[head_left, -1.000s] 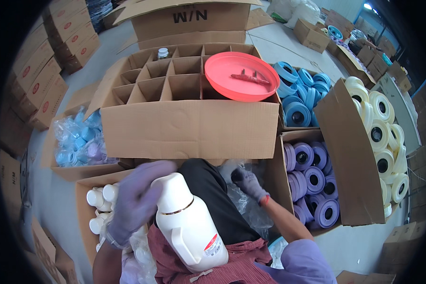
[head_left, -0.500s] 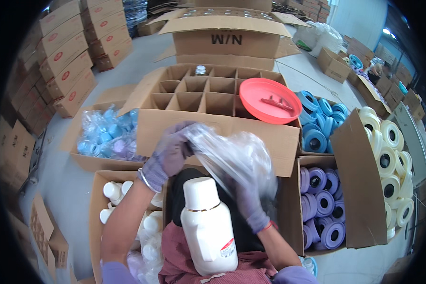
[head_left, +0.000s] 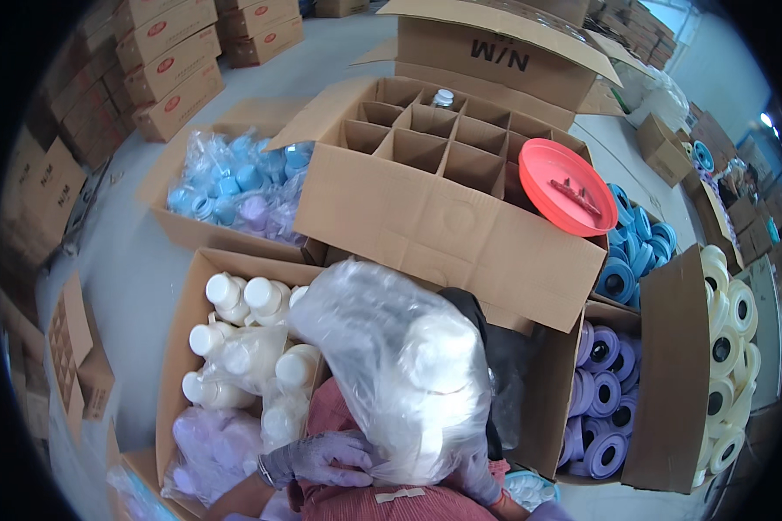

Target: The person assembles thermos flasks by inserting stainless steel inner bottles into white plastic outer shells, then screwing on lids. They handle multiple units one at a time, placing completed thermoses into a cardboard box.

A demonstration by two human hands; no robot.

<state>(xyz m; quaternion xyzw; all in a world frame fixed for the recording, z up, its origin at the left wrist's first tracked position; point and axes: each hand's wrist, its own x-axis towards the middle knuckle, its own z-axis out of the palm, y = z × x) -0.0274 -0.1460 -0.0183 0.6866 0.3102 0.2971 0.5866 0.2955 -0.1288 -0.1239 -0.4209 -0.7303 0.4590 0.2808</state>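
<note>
Has left hand (head_left: 332, 458), gloved in lilac, half curled at the lower left of a clear bag (head_left: 356, 317), fingers bent against the plastic; hard to make out any pinch on its edge. Has right hand (head_left: 476, 473) low on the other side, touching the bag beside the flask's base, partly behind plastic; unable to see its opening or any hold. Shows white flask (head_left: 443, 356) between both hands, over red cloth (head_left: 328, 408) on the lap, covered by the bag, with slack plastic spreading to the upper left. Just left, reveals a near box (head_left: 181, 347) of more flasks (head_left: 265, 297) and bagged purple parts (head_left: 217, 434); beyond, a far box (head_left: 226, 241) of bagged blue parts (head_left: 226, 178). Ahead, shows a divided box (head_left: 443, 217), with a capped jar (head_left: 443, 97) in one compartment and a red dish (head_left: 543, 178) on the right corner. To the right, includes purple rings (head_left: 604, 395), blue rings (head_left: 619, 282) and cream rings (head_left: 719, 347); at upper left, stacked cartons (head_left: 169, 78).
</note>
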